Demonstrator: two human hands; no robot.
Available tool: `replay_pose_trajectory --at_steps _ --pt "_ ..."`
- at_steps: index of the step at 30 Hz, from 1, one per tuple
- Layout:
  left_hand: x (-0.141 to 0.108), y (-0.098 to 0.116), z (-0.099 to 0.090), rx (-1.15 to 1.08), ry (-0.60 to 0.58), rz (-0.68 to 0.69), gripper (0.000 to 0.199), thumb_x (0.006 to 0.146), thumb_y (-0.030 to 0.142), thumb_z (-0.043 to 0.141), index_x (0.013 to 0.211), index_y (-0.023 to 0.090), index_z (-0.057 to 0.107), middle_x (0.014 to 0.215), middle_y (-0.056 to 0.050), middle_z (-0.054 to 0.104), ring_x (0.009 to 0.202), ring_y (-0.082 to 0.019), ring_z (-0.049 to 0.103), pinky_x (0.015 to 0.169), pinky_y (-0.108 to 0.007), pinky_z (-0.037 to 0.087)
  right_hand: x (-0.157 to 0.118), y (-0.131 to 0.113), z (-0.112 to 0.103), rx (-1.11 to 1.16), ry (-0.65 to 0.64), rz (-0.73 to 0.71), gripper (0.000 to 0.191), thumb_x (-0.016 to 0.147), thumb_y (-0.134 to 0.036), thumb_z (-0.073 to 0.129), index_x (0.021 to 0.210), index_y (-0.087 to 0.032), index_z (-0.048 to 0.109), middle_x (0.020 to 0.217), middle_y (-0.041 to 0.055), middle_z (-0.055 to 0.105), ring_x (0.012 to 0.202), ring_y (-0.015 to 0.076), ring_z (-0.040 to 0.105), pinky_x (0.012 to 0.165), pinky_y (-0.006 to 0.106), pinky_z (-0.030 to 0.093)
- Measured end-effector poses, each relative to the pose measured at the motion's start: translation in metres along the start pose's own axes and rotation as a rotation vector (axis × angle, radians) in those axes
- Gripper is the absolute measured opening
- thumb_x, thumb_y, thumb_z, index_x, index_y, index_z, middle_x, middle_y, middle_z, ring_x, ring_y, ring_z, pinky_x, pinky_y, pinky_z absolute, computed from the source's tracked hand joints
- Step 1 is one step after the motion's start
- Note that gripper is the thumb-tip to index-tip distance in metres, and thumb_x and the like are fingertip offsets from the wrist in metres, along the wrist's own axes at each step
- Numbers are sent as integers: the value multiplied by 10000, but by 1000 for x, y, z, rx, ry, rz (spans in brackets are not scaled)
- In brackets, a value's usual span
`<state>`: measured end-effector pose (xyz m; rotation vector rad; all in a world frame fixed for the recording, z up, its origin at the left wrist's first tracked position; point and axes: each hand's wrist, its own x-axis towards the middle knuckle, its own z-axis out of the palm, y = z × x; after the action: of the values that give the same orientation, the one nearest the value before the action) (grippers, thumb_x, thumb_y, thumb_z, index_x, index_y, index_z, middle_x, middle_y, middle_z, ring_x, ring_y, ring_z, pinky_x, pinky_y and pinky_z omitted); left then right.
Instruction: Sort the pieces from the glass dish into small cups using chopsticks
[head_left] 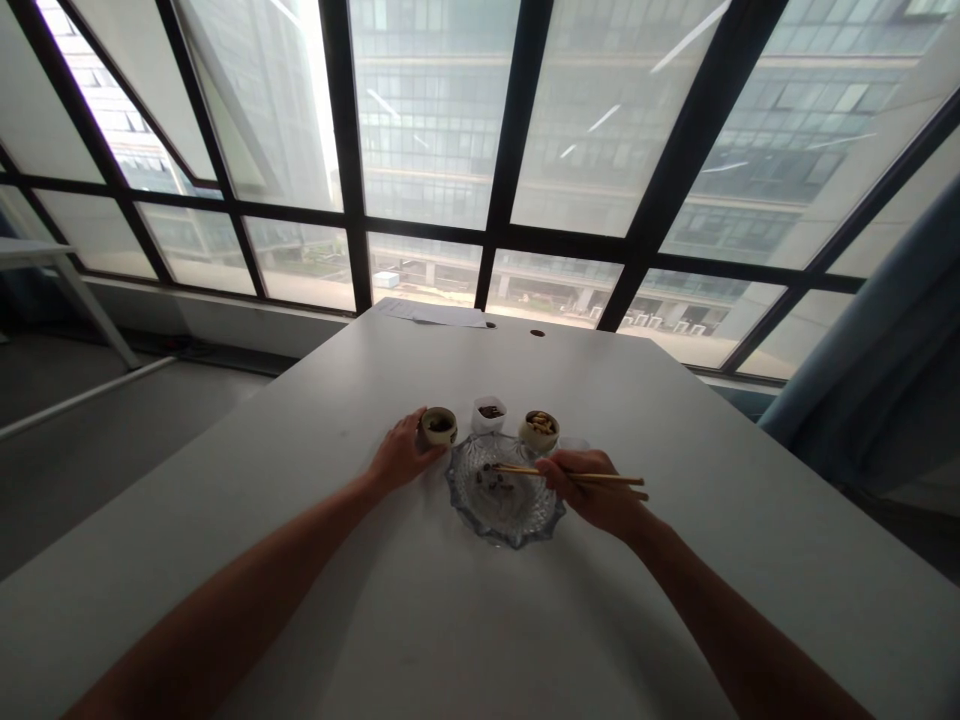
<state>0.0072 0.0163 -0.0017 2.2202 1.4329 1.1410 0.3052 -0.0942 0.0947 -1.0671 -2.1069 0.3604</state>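
My left hand (403,452) is wrapped round the side of a small cup (433,438) with dark contents, which stands on the table left of a scalloped glass dish (517,515). With my right hand (592,485) I grip a pair of wooden chopsticks (615,480); their tips reach into the dish, at several small dark pieces (496,482). Behind the dish stand a white cup (488,425) holding dark bits and a round cup (537,440) holding light brown pieces.
The white table (420,620) stretches towards large windows. Papers (442,316) lie at its far edge, near two round holes. A clear, low item (574,443) sits behind my right hand. A blue curtain (862,330) hangs at the right.
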Motion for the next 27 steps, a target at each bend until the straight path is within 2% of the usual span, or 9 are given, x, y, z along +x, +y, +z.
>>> replay_pose_trajectory --at_steps 5,9,11,17,20,24,27 --pt "0 0 1 0 11 0 691 770 423 723 1381 212 479 1368 -148 587 1261 -326 559 1081 -504 439 0 -2 5 -122 -7 -133 520 1042 -438 442 580 -201 465 501 -30 438 432 99 409 467 241 300" --pt "0 0 1 -6 19 1 688 764 424 725 1377 221 488 1355 -138 598 1254 -325 565 1081 -500 441 -3 -5 9 -218 -16 -231 500 1051 -429 424 612 -201 494 518 -19 476 432 103 416 476 256 282" --pt "0 0 1 -3 16 0 686 768 428 720 1378 218 487 1355 -141 596 1259 -326 562 1084 -499 438 -5 -6 7 -210 8 -220 510 1050 -448 419 610 -202 502 513 -17 485 422 103 417 460 252 286" --pt "0 0 -1 1 -5 -10 704 778 442 713 1390 192 470 1377 -162 578 1278 -334 545 1092 -513 427 -10 -5 1 -102 113 -25 548 1026 -530 438 605 -201 559 496 1 539 438 122 484 452 238 369" --pt "0 0 -1 -5 -1 -8 701 773 440 718 1385 201 475 1364 -155 589 1277 -330 547 1091 -507 430 -11 -4 2 -62 125 31 574 1017 -569 425 600 -202 572 493 13 549 446 135 495 447 247 381" --pt "0 0 0 -1 11 -5 694 770 433 718 1379 199 480 1371 -154 583 1271 -331 550 1087 -508 433 -13 -3 7 -76 85 -6 546 1034 -515 423 601 -202 537 510 1 539 437 120 485 454 241 363" --pt "1 0 0 1 7 0 700 772 436 715 1382 192 475 1373 -159 579 1268 -332 550 1085 -508 433 -16 -1 12 -171 73 -122 522 1056 -441 405 599 -201 485 508 -15 499 421 101 451 454 239 317"
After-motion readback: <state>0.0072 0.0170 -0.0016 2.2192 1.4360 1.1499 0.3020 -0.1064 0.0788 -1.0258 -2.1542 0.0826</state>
